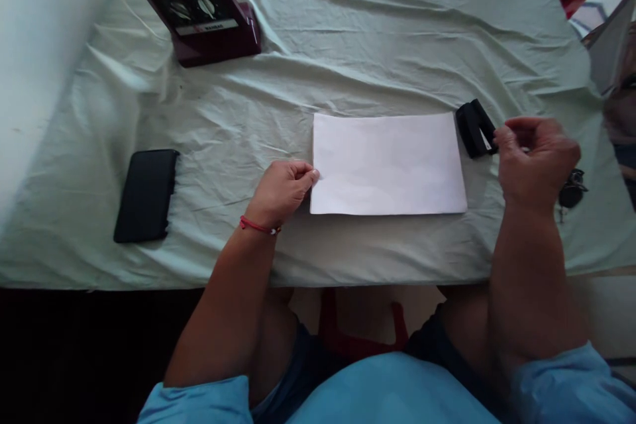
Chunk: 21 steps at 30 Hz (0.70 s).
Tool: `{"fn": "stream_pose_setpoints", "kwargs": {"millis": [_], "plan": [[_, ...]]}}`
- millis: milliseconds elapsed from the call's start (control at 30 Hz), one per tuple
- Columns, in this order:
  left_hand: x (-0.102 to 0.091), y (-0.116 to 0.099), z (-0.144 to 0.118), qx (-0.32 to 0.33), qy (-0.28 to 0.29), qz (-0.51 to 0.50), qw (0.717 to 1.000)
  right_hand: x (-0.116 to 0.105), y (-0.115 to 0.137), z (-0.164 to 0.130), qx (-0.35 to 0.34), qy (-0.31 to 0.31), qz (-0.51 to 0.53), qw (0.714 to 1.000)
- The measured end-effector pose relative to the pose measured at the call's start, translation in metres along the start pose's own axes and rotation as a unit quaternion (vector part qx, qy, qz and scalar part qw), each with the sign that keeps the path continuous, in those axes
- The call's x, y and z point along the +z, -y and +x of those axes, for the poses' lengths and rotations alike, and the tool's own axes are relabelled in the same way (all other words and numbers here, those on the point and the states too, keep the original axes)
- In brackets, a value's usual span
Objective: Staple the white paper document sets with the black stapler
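"What is the left hand (287,189) doing on this table?"
"It is pinching the left edge of a white paper stack (390,164) lying on pale green cloth (238,106)."
"And the right hand (539,156)?"
"It is flanking a black stapler (469,129), the view leaving contact unclear. A black phone (146,195) is lying at far left."

To my eye, the sheets of paper (387,164) are smooth and matt. Under them, the tablecloth (238,119) is of thin-looking cloth, its surface made uneven by many wrinkles. The stapler (468,131) seems to me of black plastic, rather dull, and the pale strip (485,140) in its opening looks like metal. The phone (146,195) shows a smooth, dark surface. The maroon base (213,48) I take for glossy plastic. The bracelet (256,226) appears to be of red cord, the sleeve (199,403) of soft cloth.
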<state>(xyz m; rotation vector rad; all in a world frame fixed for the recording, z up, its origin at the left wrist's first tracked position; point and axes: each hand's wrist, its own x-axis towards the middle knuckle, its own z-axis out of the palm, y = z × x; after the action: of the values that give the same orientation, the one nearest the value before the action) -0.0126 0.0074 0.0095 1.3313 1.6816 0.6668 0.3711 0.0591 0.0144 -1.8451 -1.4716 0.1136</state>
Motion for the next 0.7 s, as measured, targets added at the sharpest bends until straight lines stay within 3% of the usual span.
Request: {"fn": "stream_pose_setpoints", "kwargs": {"millis": [67,267,367,567,700], "plan": [[0.001,-0.003,-0.006,0.009,0.027,0.018,0.999,-0.002,-0.005,0.007,-0.014,-0.016,-0.087,0.996],[0.006,-0.004,-0.014,0.058,0.105,0.079,0.99,-0.008,0.002,0.011,0.072,0.164,-0.213,0.96],[0.006,-0.003,-0.014,0.063,0.135,0.09,0.985,-0.009,0.006,0.01,0.09,0.195,-0.218,0.952],[-0.003,0.0,-0.014,0.067,0.139,0.118,0.981,-0.008,0.002,0.015,0.089,0.166,-0.202,0.961],[-0.003,0.0,-0.016,0.082,0.143,0.141,0.976,-0.011,-0.005,0.022,0.179,0.076,-0.021,0.981]]}}
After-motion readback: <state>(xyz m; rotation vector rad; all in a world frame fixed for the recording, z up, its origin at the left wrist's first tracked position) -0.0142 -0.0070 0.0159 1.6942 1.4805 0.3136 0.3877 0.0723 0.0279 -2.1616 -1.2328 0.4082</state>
